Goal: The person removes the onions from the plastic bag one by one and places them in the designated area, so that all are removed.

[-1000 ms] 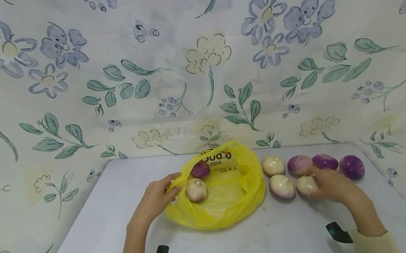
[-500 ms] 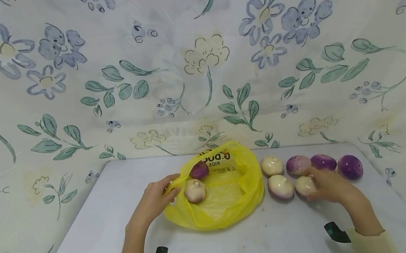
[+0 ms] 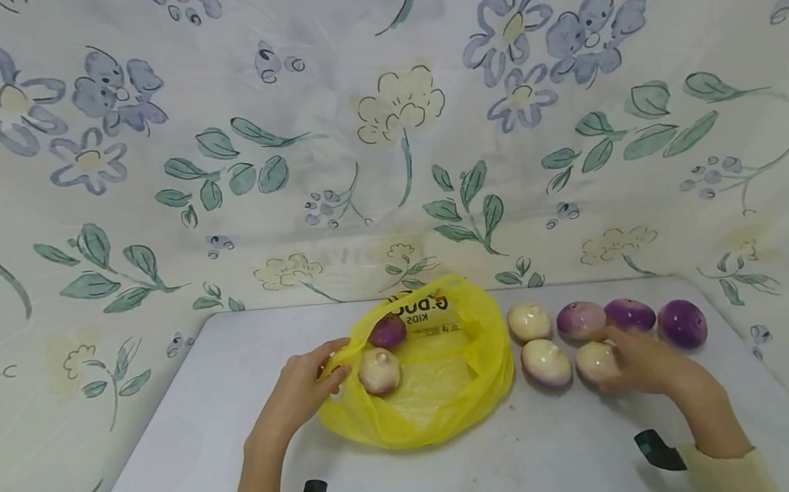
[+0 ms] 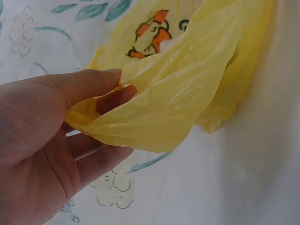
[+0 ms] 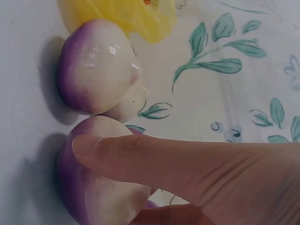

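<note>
My left hand point(image 3: 303, 389) pinches the left rim of a yellow plastic bag point(image 3: 426, 429) between thumb and fingers, as the left wrist view shows. Inside the bag lie a purple onion point(image 3: 387, 330) and a whitish onion point(image 3: 379, 371). To the right, my right hand point(image 3: 644, 359) grips a glossy white-and-purple onion point(image 3: 595, 362) on the table. In the right wrist view its thumb point(image 5: 89, 146) presses the held onion point(image 5: 84, 187); the other fingers are mostly hidden. Beside that one sits another pale onion point(image 5: 93, 65), with a purple base.
Between bag and right hand stand two pale onions, a rear one point(image 3: 530, 321) and a front one point(image 3: 547, 363). A pinkish onion point(image 3: 582, 320) and two purple onions point(image 3: 630, 315) point(image 3: 682, 324) line the back right. A floral cloth point(image 3: 360, 201) hangs behind the white table point(image 3: 494, 478).
The right thumb and fingers have shifted slightly around the front onion. The left hand and the bag stay in place.
</note>
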`<state>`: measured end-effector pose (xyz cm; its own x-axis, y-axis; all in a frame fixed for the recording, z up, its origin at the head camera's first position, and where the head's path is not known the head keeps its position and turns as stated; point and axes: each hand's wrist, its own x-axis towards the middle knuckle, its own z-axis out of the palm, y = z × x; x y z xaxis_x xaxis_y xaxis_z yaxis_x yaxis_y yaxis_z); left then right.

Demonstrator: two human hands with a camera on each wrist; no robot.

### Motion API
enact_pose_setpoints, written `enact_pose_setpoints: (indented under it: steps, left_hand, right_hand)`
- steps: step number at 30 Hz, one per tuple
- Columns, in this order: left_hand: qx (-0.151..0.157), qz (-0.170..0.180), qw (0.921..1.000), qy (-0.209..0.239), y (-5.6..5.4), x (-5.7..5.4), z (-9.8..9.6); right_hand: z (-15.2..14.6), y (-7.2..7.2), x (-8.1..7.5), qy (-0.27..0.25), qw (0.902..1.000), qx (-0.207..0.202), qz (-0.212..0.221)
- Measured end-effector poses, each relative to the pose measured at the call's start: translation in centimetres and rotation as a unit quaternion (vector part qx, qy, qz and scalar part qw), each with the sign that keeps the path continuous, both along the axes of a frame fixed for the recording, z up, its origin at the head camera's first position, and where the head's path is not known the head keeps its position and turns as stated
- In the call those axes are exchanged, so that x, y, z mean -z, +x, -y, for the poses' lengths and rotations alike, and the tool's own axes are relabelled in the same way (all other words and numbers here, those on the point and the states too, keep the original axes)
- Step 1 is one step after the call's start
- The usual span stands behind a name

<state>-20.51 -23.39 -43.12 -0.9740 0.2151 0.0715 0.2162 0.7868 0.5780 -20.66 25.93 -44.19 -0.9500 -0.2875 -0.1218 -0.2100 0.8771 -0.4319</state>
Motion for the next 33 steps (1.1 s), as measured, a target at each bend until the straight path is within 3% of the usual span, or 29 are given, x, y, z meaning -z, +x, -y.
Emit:
enact_pose_setpoints:
  steps: [17, 24, 33]
  left_hand:
    - [-0.003, -0.004, 1.0, 0.004, 0.1, -0.2, 0.3]
    - [-0.003, -0.002, 1.0, 0.004, 0.0, -0.3, 0.2]
    - [-0.009, 0.001, 1.0, 0.001, -0.1, -0.3, 0.3]
  right_hand:
    - [-0.2, 0.9, -1.1, -0.005, 0.9999, -0.001, -0.01]
    - [-0.1, 0.7, -1.5, 0.023, 0.9985, 0.001, -0.049]
    - [0.8, 0.6, -1.9, 0.001, 0.9965, 0.007, -0.084]
